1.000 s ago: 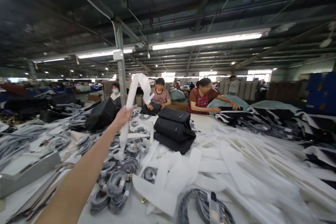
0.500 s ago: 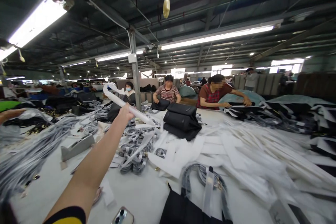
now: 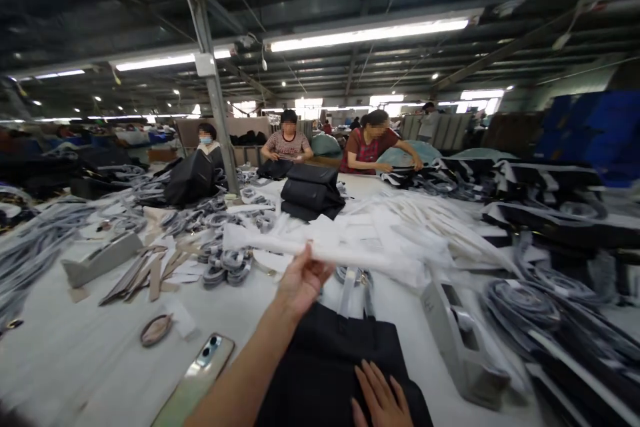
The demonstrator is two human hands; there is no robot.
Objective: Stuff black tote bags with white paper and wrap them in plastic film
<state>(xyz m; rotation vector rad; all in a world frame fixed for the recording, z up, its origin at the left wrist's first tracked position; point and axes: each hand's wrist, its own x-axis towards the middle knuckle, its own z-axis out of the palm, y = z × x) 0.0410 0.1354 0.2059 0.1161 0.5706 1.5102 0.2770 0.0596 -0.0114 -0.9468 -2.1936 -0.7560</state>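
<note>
My left hand [image 3: 305, 277] is closed around a long roll of white foam wrap [image 3: 355, 255], held crosswise above the table and slightly blurred. Just beneath it lies a black bag [image 3: 325, 353], flat on the white table [image 3: 115, 360]. My right hand [image 3: 383, 393] rests on the bag's front with fingers stretched out and holds nothing. The bag's handles [image 3: 350, 297], partly wrapped in clear film, reach away from me and are partly covered by the roll.
A phone [image 3: 200, 373] lies left of the bag. Tape dispensers stand at the right [image 3: 465, 347] and left [image 3: 103, 257]. Coiled straps [image 3: 227, 267], white foam strips [image 3: 400, 213] and stacked black bags [image 3: 310, 190] fill the table's far side. Several co-workers [image 3: 373, 143] are across.
My left hand has brought the white roll from the far left back to above the black bag. My right hand has come into view on the bag. The view has turned right and down.
</note>
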